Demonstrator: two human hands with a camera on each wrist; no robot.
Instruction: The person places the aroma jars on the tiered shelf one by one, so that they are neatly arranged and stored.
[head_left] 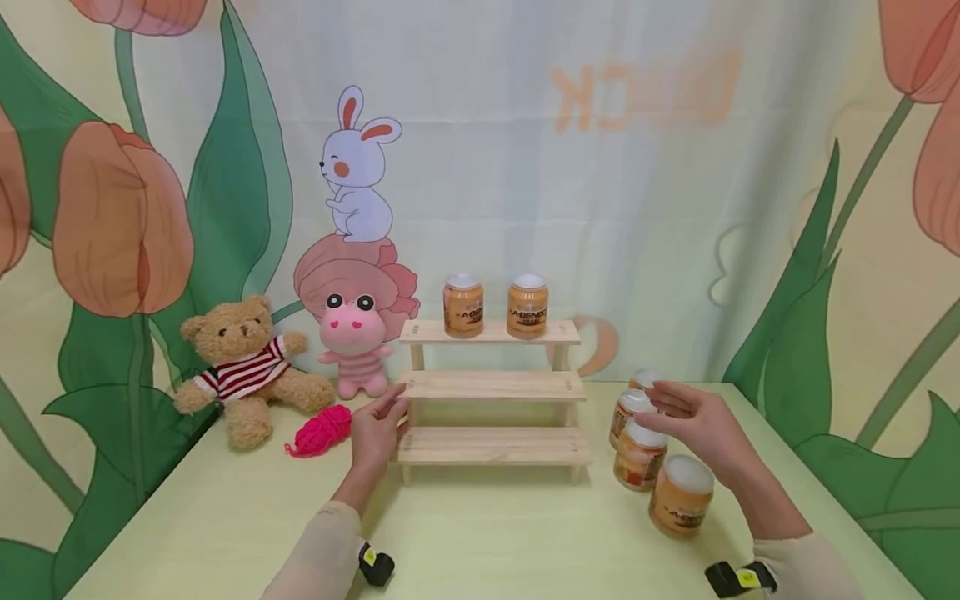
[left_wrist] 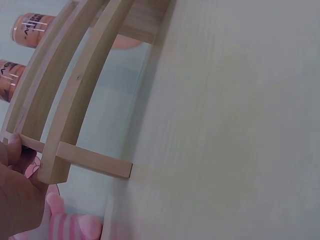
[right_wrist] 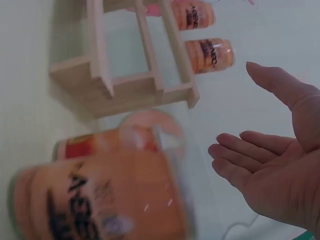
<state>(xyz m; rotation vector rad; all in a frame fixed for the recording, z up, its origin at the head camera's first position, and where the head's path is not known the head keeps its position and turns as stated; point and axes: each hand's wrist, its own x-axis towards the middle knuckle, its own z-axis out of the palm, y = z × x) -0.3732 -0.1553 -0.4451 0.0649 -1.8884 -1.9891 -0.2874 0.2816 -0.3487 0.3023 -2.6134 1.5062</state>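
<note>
A three-step wooden display rack (head_left: 495,385) stands mid-table with two orange-labelled, white-lidded jars (head_left: 527,307) on its top step. My left hand (head_left: 378,429) grips the left side frame of the rack; in the left wrist view its thumb and fingers (left_wrist: 14,150) are at the end of the steps. Several similar jars stand in a row on the table to the right, the nearest jar (head_left: 682,496) in front. Over the farther jars hovers my right hand (head_left: 701,425), fingers extended and thumb spread apart, holding nothing in the right wrist view.
To the left sit a teddy bear (head_left: 242,367) in a striped sweater, a pink plush toy (head_left: 354,346) and a bright pink yarn bundle (head_left: 322,432). A printed curtain (head_left: 480,183) hangs behind the pale table (head_left: 510,542).
</note>
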